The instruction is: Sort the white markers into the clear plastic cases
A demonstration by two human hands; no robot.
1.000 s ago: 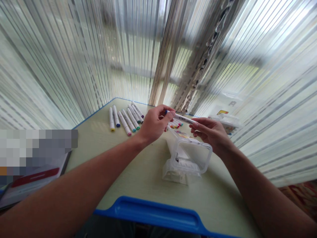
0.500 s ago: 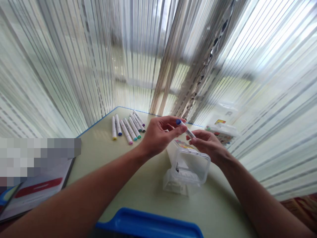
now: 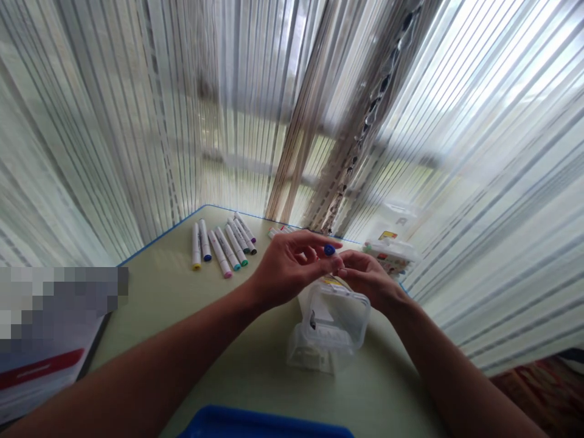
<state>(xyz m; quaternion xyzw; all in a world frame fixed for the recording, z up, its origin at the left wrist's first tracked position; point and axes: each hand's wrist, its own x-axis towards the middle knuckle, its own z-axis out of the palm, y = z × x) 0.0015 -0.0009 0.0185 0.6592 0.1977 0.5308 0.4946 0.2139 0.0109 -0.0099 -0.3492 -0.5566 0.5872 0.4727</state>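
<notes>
My left hand and my right hand meet above a clear plastic marker box on a pale green table. Both pinch a white marker with a blue cap, held end-on toward me, so only its cap shows. My left thumb and forefinger grip near the cap while its other fingers spread. The right fingers curl round the marker's lower end, which is hidden. A row of several capped markers lies flat on the table beyond my left hand.
A second clear box holding markers stands at the table's far right edge. A few more markers lie behind my left hand. A book or tablet rests at the left. A blue tray edge lies nearest me. Striped curtains surround the table.
The marker has swung from lying sideways between my hands to pointing its blue cap toward me. My hands have drawn closer together above the clear box. The view has tilted up.
</notes>
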